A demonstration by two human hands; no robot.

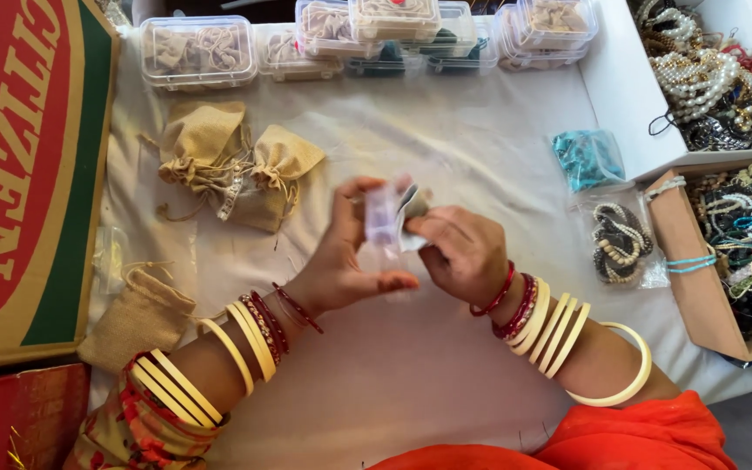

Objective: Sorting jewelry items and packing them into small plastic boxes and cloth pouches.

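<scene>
— Above the white cloth [446, 348], near the middle of the table, what do the two hands hold?

— Both hold one small clear plastic pouch [383, 216]. It stands upright between them, above the cloth and not touching it. The left hand [341, 252] is closed around it from the left side, with fingers on top and the thumb stretched out below. The right hand [461, 252] pinches its right edge, where also something small and dark shows; I cannot tell what that is.

— So no hand is open?

— No, both are narrow, gripping the same pouch. It sits just between the fingertips.

— What lies around them?

— To the left of the left hand, a few burlap drawstring bags [232, 165] lie on the cloth, well apart from the pouch. Another burlap bag [137, 318] lies near the left forearm. To the right, a clear bag of bead bracelets [621, 244] and a turquoise packet [587, 158] lie near the cardboard box of beads [685, 261]. Along the far edge, clear plastic boxes [198, 50] stand in a row.
</scene>
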